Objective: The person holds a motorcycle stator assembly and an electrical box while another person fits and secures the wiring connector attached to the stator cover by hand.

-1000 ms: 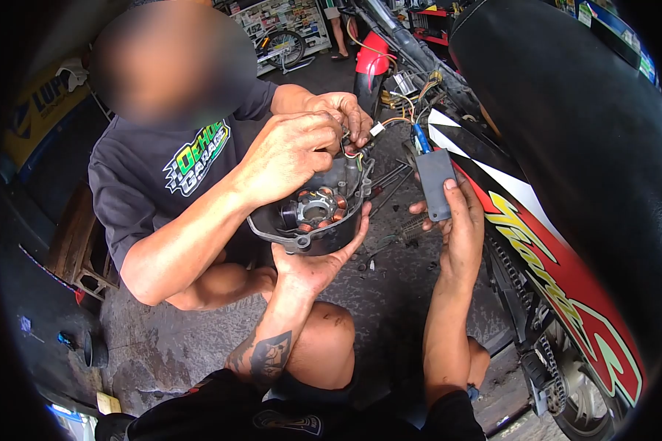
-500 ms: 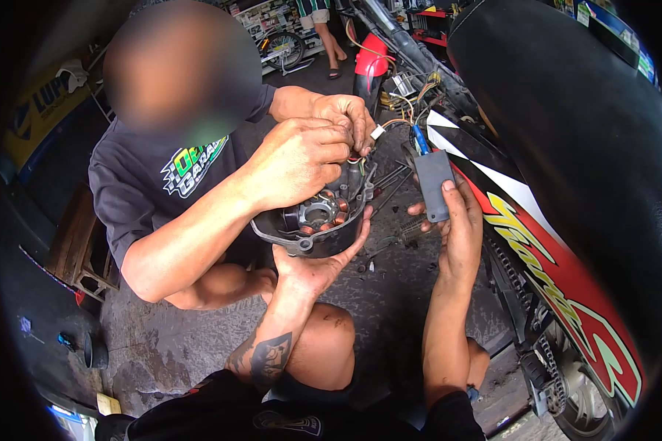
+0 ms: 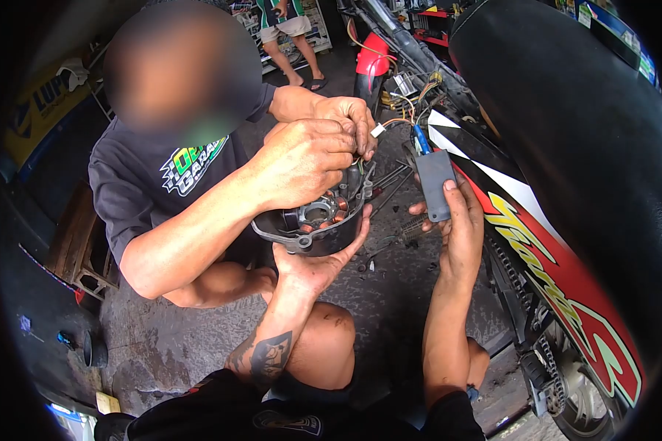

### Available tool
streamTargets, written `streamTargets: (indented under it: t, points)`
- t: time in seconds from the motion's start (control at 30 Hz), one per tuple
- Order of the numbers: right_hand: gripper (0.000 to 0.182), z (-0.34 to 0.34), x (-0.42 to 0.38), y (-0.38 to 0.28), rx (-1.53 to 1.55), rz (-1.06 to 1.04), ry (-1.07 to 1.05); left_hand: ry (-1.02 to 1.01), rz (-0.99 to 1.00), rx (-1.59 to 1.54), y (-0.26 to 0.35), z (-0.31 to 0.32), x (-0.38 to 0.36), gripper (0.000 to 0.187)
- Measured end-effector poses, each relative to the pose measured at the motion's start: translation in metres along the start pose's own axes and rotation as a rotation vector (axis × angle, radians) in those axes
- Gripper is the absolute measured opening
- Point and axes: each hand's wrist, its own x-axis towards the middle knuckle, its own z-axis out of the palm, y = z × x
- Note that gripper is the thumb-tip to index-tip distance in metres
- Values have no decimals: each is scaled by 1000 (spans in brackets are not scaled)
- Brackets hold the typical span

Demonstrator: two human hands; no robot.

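My left hand (image 3: pixel 312 272) is under a dark engine cover (image 3: pixel 331 245), palm up, thumb and fingers along its sides. Inside the cover sits a stator with copper coils (image 3: pixel 318 213), partly hidden by a co-worker's forearm. My right hand (image 3: pixel 460 220) grips a flat dark grey CDI unit (image 3: pixel 437 184) by its lower end. A blue plug (image 3: pixel 421 140) is at the unit's top, with wires leading toward the motorcycle. Above the cover, the co-worker's two hands (image 3: pixel 324 143) pinch at thin wires near a white connector (image 3: pixel 377 131); the fingertips' grip is partly hidden.
On the right stands a motorcycle with a black seat (image 3: pixel 559 95) and a red-and-white side panel (image 3: pixel 559 272). Tools and small parts (image 3: pixel 390 184) lie on the dirty floor. A wooden bench (image 3: pixel 81 239) is at left, and another person's legs (image 3: pixel 294 55) show behind.
The person in the background has moved left and nearer. The co-worker's fingers have shifted slightly at the wires. My own hands hold almost the same positions.
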Motion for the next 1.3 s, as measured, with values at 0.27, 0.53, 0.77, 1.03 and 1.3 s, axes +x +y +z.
streamTargets:
  t: [0.27, 0.53, 0.77, 1.03, 1.3]
  points:
    - [46, 1, 0, 0, -13, -8, 20, 11, -12, -28, 0, 0, 0, 81]
    - [48, -3, 0, 2, -28, 12, -14, 15, 4, -21, 0, -1, 1, 82]
    - [45, 1, 0, 1, -3, -3, 16, -19, -9, -14, -1, 0, -1, 83]
    - [48, -2, 0, 2, -25, -3, -14, 9, -11, -11, -1, 2, -3, 86]
    - [48, -2, 1, 2, -23, -5, -17, 14, -3, -19, -1, 1, -2, 86]
